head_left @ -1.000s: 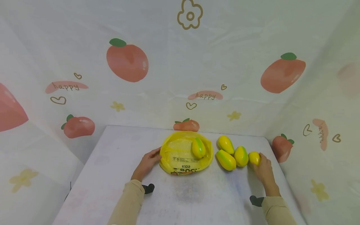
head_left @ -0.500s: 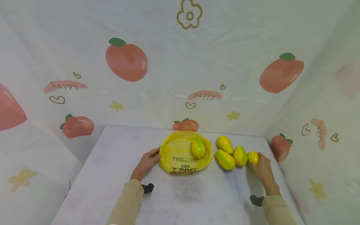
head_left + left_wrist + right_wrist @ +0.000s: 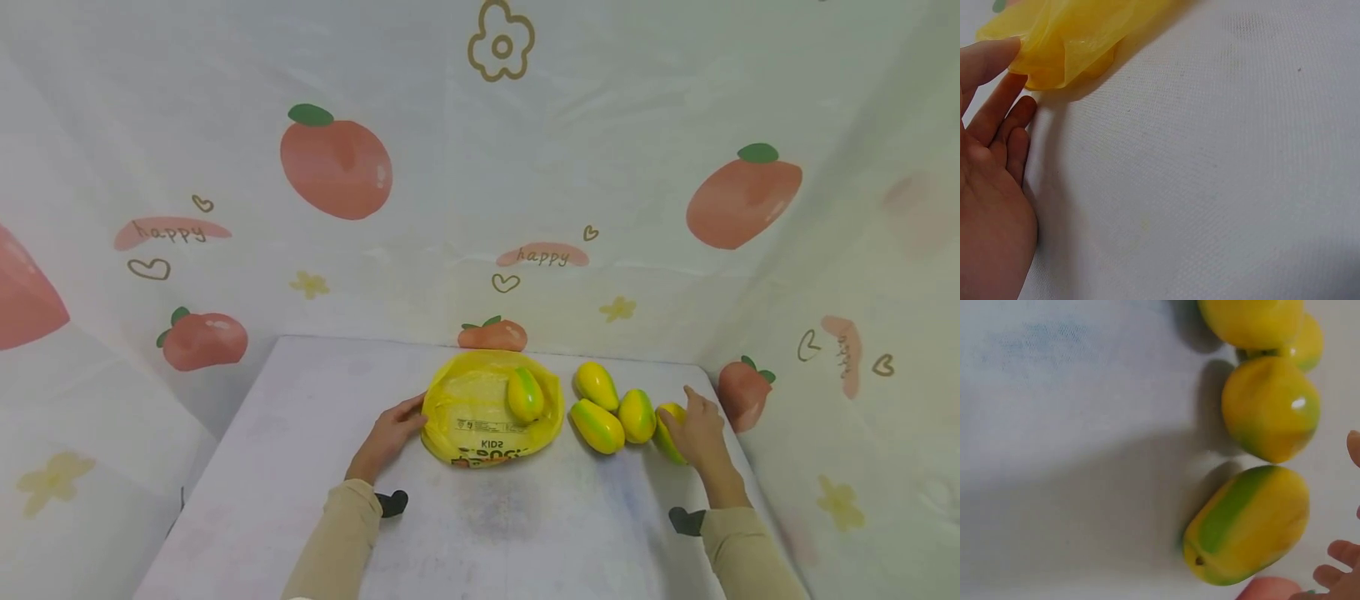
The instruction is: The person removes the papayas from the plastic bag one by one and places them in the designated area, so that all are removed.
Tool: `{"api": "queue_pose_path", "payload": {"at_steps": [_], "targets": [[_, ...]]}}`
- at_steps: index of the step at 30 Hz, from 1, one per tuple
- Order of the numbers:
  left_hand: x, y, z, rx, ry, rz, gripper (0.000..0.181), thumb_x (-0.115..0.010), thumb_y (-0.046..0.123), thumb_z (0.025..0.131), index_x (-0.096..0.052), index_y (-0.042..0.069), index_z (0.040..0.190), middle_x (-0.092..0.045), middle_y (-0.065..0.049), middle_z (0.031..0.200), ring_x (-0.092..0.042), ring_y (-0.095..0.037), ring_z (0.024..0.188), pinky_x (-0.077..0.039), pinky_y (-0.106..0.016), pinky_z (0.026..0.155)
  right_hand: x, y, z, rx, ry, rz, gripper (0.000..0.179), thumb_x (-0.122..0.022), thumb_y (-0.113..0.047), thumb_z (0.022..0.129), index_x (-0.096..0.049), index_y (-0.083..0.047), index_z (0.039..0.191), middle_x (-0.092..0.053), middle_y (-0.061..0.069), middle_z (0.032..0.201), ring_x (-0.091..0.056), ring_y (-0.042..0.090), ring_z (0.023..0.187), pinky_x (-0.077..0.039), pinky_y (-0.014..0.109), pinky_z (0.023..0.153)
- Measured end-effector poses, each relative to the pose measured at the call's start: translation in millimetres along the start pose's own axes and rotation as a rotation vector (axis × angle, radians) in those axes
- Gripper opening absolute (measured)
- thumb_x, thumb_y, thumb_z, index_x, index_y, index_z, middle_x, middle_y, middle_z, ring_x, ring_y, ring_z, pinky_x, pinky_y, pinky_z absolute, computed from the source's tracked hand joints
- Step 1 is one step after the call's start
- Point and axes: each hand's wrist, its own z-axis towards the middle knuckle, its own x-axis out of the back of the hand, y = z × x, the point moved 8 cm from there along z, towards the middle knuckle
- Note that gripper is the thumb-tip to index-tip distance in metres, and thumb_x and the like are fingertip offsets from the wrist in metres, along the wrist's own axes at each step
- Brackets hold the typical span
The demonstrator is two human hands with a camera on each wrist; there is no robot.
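A yellow plastic bag (image 3: pixel 480 400) with dark printing lies on the table, its mouth spread wide, and one yellow-green mango (image 3: pixel 526 395) is inside. At its left edge my left hand (image 3: pixel 390 435) pinches the bag's rim; the left wrist view shows the thumb (image 3: pixel 988 59) on the yellow film (image 3: pixel 1079 50). Right of the bag, several more mangoes lie grouped, among them a front one (image 3: pixel 597 426) and a back one (image 3: pixel 596 385). Beside the rightmost mango (image 3: pixel 1247 525) is my right hand (image 3: pixel 701 429), its fingers spread and apart from the fruit in the right wrist view.
The white table (image 3: pixel 510 533) ends at a back wall and a right wall of white cloth printed with peaches and flowers. A black wrist mount (image 3: pixel 392 503) sticks out from the left sleeve, another mount (image 3: pixel 686 521) from the right.
My right hand has loosened from the rightmost mango, its fingers now spread, and more of that mango shows. The left hand stays at the bag's edge.
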Motion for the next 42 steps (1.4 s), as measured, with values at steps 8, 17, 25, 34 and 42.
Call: {"api": "queue_pose_path", "payload": {"at_steps": [8, 17, 25, 34, 42], "targets": [[0.1, -3.8, -1.0, 0.017, 0.006, 0.009, 0.055, -0.064, 0.040, 0.099, -0.050, 0.029, 0.151, -0.045, -0.001, 0.162, -0.031, -0.033, 0.156, -0.022, -0.060, 0.128, 0, -37, -5.1, 0.085, 0.020, -0.032, 0.089, -0.055, -0.046, 0.101, -0.014, 0.010, 0.157, -0.013, 0.047, 0.156, -0.020, 0.067, 0.140, -0.017, 0.083, 0.114], [-1.6, -6.6, -0.2, 0.017, -0.002, -0.017, 0.057, -0.065, 0.039, 0.098, -0.050, 0.027, 0.152, -0.045, -0.001, 0.162, -0.029, -0.032, 0.157, -0.021, -0.058, 0.129, -1, -85, -17.1, 0.209, 0.058, -0.067, 0.088, -0.061, -0.047, 0.098, -0.020, 0.002, 0.159, -0.015, 0.041, 0.159, -0.019, 0.063, 0.145, -0.016, 0.083, 0.114], [-2.6, -4.7, 0.0, 0.018, -0.001, -0.023, 0.057, -0.066, 0.037, 0.098, -0.050, 0.027, 0.152, -0.045, -0.001, 0.162, -0.029, -0.031, 0.157, -0.021, -0.058, 0.129, -8, -113, -20.3, 0.273, 0.044, -0.092, 0.089, -0.060, -0.050, 0.097, -0.019, -0.002, 0.160, -0.012, 0.038, 0.162, -0.017, 0.062, 0.147, -0.017, 0.081, 0.115], [-0.8, -5.4, 1.1, 0.027, 0.013, -0.005, 0.056, -0.066, 0.037, 0.098, -0.051, 0.027, 0.151, -0.045, -0.002, 0.161, -0.030, -0.032, 0.156, -0.021, -0.059, 0.128, -15, -136, -23.1, 0.314, 0.005, -0.095, 0.090, -0.062, -0.053, 0.097, -0.019, -0.008, 0.162, -0.011, 0.032, 0.166, -0.014, 0.056, 0.151, -0.014, 0.079, 0.118], [-1.0, -2.0, 2.0, 0.009, 0.007, 0.012, 0.056, -0.064, 0.037, 0.099, -0.051, 0.026, 0.152, -0.045, -0.002, 0.162, -0.030, -0.033, 0.156, -0.021, -0.059, 0.129, -15, -161, -26.9, 0.413, 0.051, -0.137, 0.085, -0.067, -0.047, 0.096, -0.027, -0.006, 0.159, -0.018, 0.034, 0.162, -0.028, 0.060, 0.145, -0.022, 0.080, 0.115]]}}
